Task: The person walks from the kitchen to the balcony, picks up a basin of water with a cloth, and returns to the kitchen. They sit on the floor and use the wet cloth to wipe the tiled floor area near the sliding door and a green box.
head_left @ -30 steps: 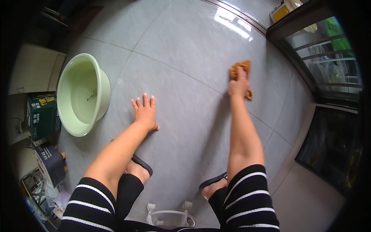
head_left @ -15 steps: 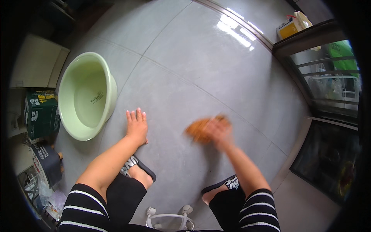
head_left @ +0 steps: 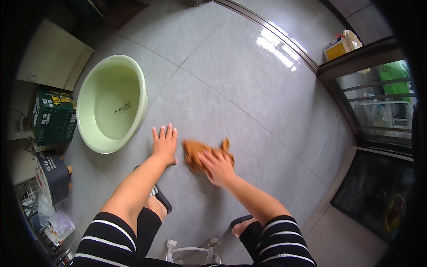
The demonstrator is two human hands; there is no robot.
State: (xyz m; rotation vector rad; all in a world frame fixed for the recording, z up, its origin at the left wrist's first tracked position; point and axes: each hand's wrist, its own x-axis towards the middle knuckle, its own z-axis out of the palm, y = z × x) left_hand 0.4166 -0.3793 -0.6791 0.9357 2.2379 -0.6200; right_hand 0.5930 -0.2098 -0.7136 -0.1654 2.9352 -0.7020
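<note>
Flat on the grey tiled floor (head_left: 249,89) rests my left hand (head_left: 165,147), fingers spread and holding nothing. To its right, my right hand (head_left: 217,165) presses down on a crumpled orange-brown cloth (head_left: 195,151), its fingers bent over the fabric. The cloth lies bunched against the tiles, with one corner sticking up beyond my fingertips. A pale green plastic basin (head_left: 141,95) stands on the floor left of my left hand, a little apart from it. Dark printing marks the inside of the basin.
Along the left are a cream cabinet (head_left: 53,58), a dark green carton (head_left: 55,115) and a dark small stool (head_left: 52,175). A white wheeled base (head_left: 191,250) stands between my feet. A metal-framed glass door (head_left: 373,98) and a yellow-and-white container (head_left: 336,48) are at the right.
My right hand has swept left across the floor with the cloth, closer to my left hand. My left hand stays planted. The view has shifted slightly.
</note>
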